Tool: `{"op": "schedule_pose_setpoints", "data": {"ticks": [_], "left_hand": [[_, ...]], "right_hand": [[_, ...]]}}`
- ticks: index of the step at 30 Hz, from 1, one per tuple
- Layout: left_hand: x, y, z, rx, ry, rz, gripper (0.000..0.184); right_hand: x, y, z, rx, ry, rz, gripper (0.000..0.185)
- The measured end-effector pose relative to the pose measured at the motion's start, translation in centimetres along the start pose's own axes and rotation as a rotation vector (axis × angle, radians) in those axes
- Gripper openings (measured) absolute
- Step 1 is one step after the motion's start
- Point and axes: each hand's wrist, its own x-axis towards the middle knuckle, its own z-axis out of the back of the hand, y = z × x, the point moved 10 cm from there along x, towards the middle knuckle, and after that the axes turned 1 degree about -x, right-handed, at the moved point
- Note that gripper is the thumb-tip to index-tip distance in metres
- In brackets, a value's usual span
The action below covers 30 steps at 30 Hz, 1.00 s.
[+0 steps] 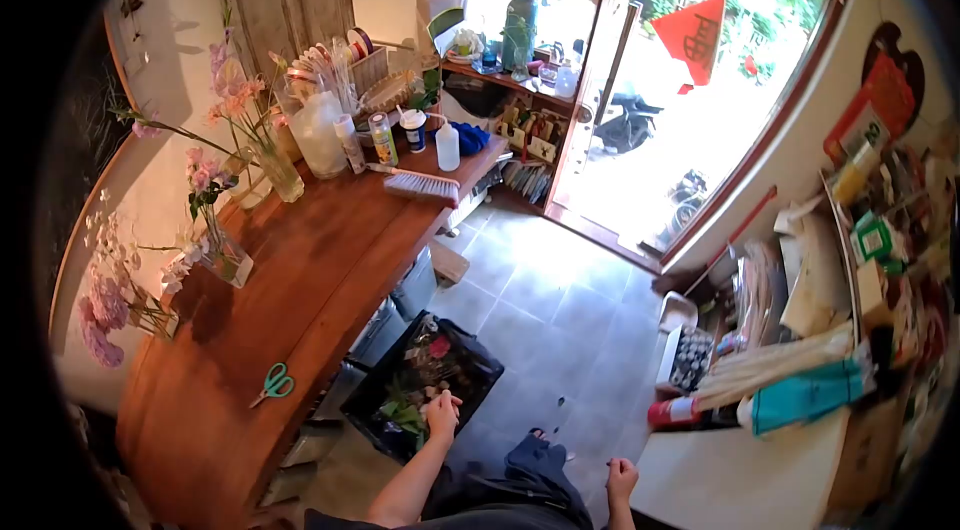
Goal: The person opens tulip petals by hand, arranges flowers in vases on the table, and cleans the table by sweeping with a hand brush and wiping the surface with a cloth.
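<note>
My left hand hangs over the black bin, its fingers curled together. Whether anything is in those fingers is too small to make out. Green leaves, a pink bloom and other plant scraps lie inside the bin. Low on the right, my right hand is closed in a fist beside the white tabletop. A tiny dark spot shows at its fingers, too small to name. Teal-handled scissors rest on the wooden table, apart from both hands.
Glass vases of flowers line the table's left side. A brush, a white squeeze bottle and a spray can stand or lie at its far end. Beyond the tiled floor is an open doorway. Crowded shelves fill the right.
</note>
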Motion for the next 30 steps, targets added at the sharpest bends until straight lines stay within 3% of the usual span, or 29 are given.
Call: {"op": "schedule_pose_setpoints", "data": {"ticks": [4,6,8,10,13,15,20,25,27,28,30], "left_hand": [[-0.4,-2.4,-6.8,-0.137,-0.014,0.072,0.061],[1.0,-2.2,-8.0,-0.139,-0.072,0.079,0.056],[3.8,-0.8,-8.1,-0.133,-0.173,0.074,0.048],[6.3,-0.2,-8.0,-0.138,-0.283,0.053,0.028],[10.7,-1.5,-9.5,-0.132,-0.403,0.034,0.014],[14.3,-1.5,-10.8,-0.154,-0.448,0.094,0.016],[22.9,-8.3,-16.2,-0.327,-0.447,-0.090,0.022],[27.3,-14.7,-18.3,-0.417,-0.459,-0.151,0.024],[27.9,-14.9,-17.7,-0.434,-0.500,-0.136,0.022],[28.3,-14.4,-16.5,-0.412,-0.563,-0.167,0.016],[27.2,-13.3,-14.2,-0.525,-0.720,-0.118,0.013]], "right_hand": [[12.1,6.6,2.1,-0.104,0.067,0.120,0.028],[18.2,10.3,0.5,-0.022,0.118,0.204,0.026],[24.0,13.9,-2.3,0.054,0.193,0.233,0.024],[28.7,17.4,-6.6,0.131,0.285,0.193,0.021],[32.6,27.8,-12.3,0.187,0.441,0.185,0.019],[36.0,33.8,-16.3,0.134,0.444,0.349,0.015],[42.4,46.1,-23.1,0.096,0.522,0.562,0.012],[48.3,58.7,-35.4,0.210,0.764,0.626,0.025],[49.1,65.2,-41.9,0.285,0.896,0.799,0.032],[49.4,67.8,-46.2,0.380,1.061,0.692,0.036],[49.5,74.2,-53.6,0.349,1.139,0.769,0.043]]}}
